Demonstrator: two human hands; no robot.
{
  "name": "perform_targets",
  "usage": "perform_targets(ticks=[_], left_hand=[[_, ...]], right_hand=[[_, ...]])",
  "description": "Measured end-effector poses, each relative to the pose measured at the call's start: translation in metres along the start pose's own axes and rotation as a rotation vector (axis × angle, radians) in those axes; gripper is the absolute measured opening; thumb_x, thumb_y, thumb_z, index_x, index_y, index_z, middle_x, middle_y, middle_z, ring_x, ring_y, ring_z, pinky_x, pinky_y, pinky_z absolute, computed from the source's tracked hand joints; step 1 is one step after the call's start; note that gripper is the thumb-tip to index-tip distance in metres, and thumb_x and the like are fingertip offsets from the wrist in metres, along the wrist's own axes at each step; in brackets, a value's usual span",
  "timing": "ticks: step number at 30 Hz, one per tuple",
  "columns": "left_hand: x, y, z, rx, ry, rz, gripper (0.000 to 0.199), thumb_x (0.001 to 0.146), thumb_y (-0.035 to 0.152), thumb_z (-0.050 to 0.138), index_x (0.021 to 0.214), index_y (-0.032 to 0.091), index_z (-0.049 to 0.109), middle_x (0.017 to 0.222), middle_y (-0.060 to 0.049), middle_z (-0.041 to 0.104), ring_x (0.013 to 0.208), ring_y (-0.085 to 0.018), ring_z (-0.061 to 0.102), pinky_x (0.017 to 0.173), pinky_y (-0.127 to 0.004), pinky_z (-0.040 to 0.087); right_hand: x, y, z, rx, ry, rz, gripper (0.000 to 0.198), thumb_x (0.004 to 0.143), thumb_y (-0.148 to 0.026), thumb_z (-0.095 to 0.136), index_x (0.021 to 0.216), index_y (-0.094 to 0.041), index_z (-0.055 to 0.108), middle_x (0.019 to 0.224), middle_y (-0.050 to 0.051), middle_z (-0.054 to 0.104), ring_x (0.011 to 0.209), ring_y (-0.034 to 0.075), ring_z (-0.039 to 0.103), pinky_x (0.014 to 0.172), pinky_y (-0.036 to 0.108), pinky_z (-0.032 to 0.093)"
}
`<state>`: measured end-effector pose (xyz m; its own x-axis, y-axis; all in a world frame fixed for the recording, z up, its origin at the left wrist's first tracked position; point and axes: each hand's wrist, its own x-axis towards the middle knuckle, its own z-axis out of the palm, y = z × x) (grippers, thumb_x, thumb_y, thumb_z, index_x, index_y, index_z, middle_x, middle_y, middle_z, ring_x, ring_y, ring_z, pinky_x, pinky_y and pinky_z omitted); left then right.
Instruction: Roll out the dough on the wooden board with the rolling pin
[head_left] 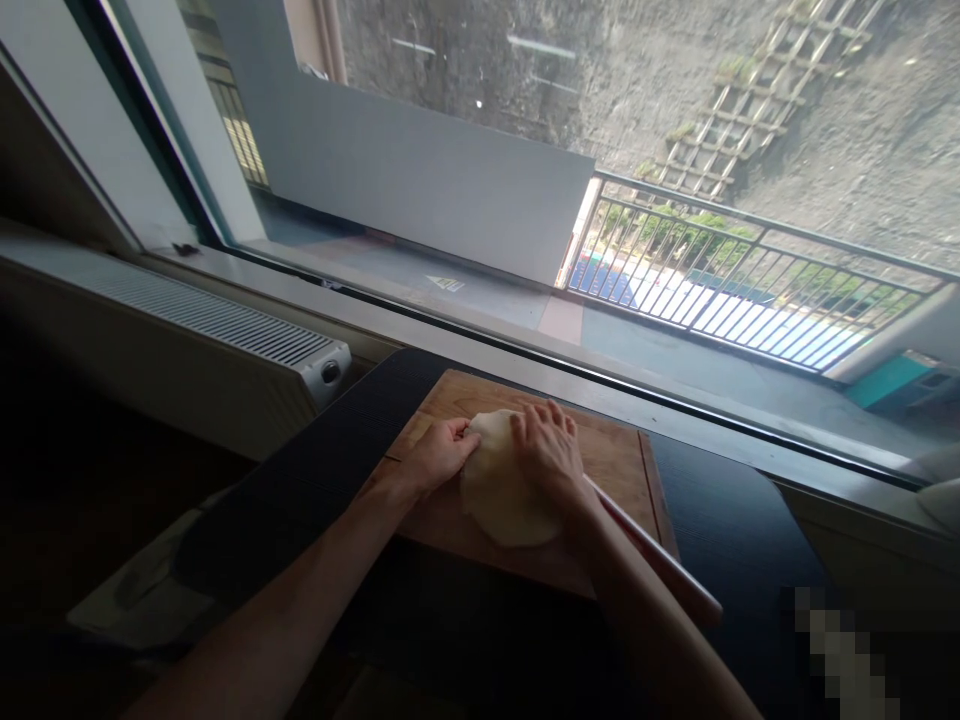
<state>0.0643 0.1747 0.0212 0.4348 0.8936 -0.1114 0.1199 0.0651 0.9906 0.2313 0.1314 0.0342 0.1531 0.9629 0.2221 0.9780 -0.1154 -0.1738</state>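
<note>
A flat, pale round of rolled-out dough (501, 495) lies on a wooden cutting board (619, 455). At its upper left edge my left hand (439, 452) pinches the rim between thumb and fingers. My right hand (547, 450) rests over the right side of the dough, fingers stretched out and its palm hidden from view. A wooden rolling pin (660, 555) slants from beside my right wrist across the board's lower right and past its edge. The end of the pin nearest my hand is hidden.
The board sits on a dark table (712, 510) with rounded corners, close to a window sill (480, 350). To the left stands a white radiator (225, 330). Outside the glass are a balcony railing (690, 270) and a rough grey slope.
</note>
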Motion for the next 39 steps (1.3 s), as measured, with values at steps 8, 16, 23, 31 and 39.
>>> perform_targets(ticks=[8, 16, 23, 31, 39], left_hand=[[-0.002, 0.002, 0.001, -0.035, -0.027, -0.010, 0.034, 0.069, 0.038, 0.060, 0.094, 0.015, 0.066, 0.081, -0.004, 0.069, 0.076, -0.019, 0.062, 0.063, -0.024, 0.045], [0.000, 0.001, -0.001, 0.041, 0.006, 0.028, 0.031, 0.069, 0.034, 0.059, 0.091, 0.014, 0.066, 0.082, -0.005, 0.069, 0.077, -0.020, 0.062, 0.065, -0.025, 0.045], [-0.003, 0.004, 0.000, 0.014, -0.010, 0.011, 0.031, 0.070, 0.036, 0.059, 0.092, 0.016, 0.066, 0.080, -0.004, 0.069, 0.072, -0.018, 0.060, 0.060, -0.024, 0.043], [0.000, -0.001, 0.000, 0.031, -0.002, 0.024, 0.032, 0.070, 0.036, 0.058, 0.092, 0.015, 0.066, 0.084, -0.005, 0.069, 0.078, -0.020, 0.062, 0.066, -0.026, 0.045], [-0.001, 0.001, -0.001, 0.036, -0.003, 0.001, 0.029, 0.069, 0.038, 0.059, 0.087, 0.016, 0.067, 0.082, -0.004, 0.069, 0.075, -0.018, 0.060, 0.062, -0.025, 0.044]], right_hand=[[0.033, 0.027, -0.016, -0.018, -0.051, 0.191, 0.047, 0.093, -0.042, 0.023, 0.126, -0.018, 0.046, 0.133, 0.013, 0.044, 0.134, 0.030, 0.019, 0.103, 0.054, 0.015], [-0.016, -0.023, 0.002, 0.058, 0.000, -0.060, 0.052, 0.095, -0.042, 0.014, 0.132, -0.017, 0.040, 0.138, 0.006, 0.041, 0.138, 0.020, 0.009, 0.107, 0.037, 0.017], [0.032, 0.026, -0.018, 0.023, -0.130, 0.280, 0.056, 0.093, -0.048, 0.014, 0.120, -0.017, 0.052, 0.130, 0.014, 0.049, 0.133, 0.031, 0.023, 0.101, 0.054, 0.020], [-0.012, -0.020, 0.007, 0.017, 0.028, 0.036, 0.056, 0.094, -0.045, 0.015, 0.136, -0.012, 0.035, 0.143, 0.012, 0.034, 0.137, 0.022, 0.014, 0.108, 0.040, 0.012], [0.032, 0.031, -0.015, 0.062, -0.168, 0.302, 0.050, 0.092, -0.046, 0.021, 0.121, -0.019, 0.051, 0.129, 0.014, 0.049, 0.129, 0.031, 0.029, 0.098, 0.053, 0.025]])
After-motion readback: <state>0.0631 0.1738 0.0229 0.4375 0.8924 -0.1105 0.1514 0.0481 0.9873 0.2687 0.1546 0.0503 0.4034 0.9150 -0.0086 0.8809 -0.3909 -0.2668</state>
